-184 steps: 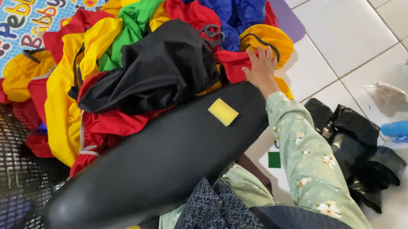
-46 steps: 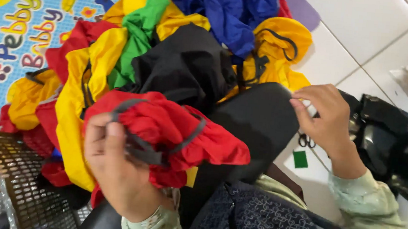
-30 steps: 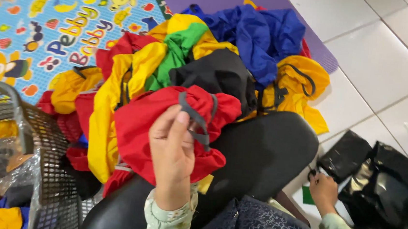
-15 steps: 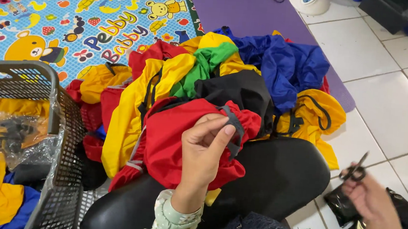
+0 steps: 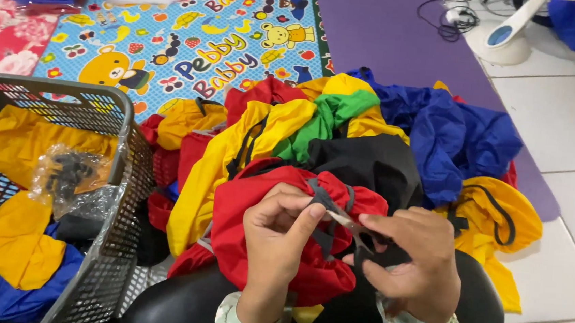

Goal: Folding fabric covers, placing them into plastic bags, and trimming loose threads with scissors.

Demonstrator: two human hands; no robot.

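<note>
A red cloth bag with a dark grey drawstring lies bunched on a black cushioned seat in front of me. My left hand pinches the drawstring and the red cloth at the bag's gathered mouth. My right hand holds small black-handled scissors, whose blades point left at the drawstring next to my left thumb. Both hands meet over the red bag.
A heap of yellow, blue, green and black cloth bags lies behind the red one. A grey plastic basket at left holds yellow and blue cloth and a clear packet of black parts. Beyond are a printed play mat, purple mat and white tiles.
My right hand picked up the scissors from the floor at right and brought them to the drawstring. My left hand kept hold of the red bag. The view tilted further up.
</note>
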